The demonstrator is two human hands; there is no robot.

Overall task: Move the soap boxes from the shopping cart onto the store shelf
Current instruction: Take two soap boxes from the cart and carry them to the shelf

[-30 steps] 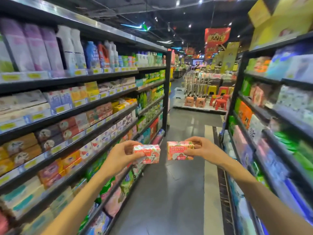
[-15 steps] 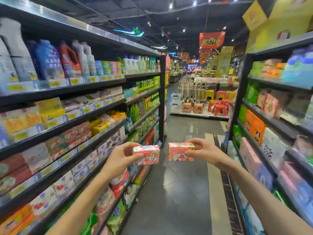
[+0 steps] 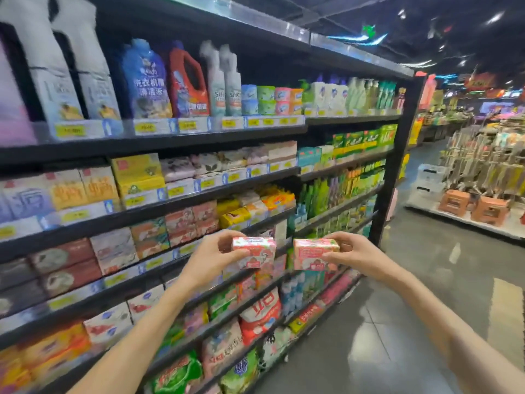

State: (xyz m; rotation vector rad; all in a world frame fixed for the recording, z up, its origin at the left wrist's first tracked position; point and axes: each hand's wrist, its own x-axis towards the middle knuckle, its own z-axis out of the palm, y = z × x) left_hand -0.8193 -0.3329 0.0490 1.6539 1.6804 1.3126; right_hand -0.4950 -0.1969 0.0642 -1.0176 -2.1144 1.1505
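Soap boxes, one pinched in my left hand (image 3: pixel 211 258) and one in my right hand (image 3: pixel 356 255), hang before the store shelf (image 3: pixel 199 194). They look light, stiff cardboard; I'd hold them by the ends.

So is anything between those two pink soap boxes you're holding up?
No, nothing sits between them. The left soap box and the right soap box are held apart by a narrow gap; the head view shows only the store shelf stock behind it.
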